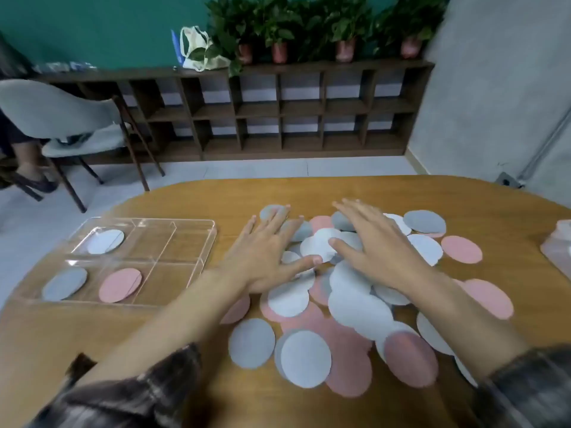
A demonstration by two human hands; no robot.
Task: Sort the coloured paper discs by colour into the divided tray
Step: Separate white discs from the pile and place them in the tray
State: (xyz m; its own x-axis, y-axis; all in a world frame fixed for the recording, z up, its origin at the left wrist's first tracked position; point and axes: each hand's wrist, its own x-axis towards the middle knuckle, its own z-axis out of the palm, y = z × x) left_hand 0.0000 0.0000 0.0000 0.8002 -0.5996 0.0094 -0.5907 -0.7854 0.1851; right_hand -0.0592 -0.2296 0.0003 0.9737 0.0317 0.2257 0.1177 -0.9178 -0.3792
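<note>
Smooth wooden table (340, 193), round paper discs (358, 307) under flat, open, empty left hand (265, 257) and right hand (377, 242).

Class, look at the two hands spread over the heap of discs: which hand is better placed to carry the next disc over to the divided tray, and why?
Probably the left hand. It lies flat on the pile's tray-side edge, and the tray sits to its left, so the path is clear. The right hand would have to cross over it.

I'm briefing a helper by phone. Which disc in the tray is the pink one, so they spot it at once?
Find the clear divided tray on the left of the wooden table. The pink disc lies in its near row, just right of the grey disc. It is the tray's only pink piece.
</note>
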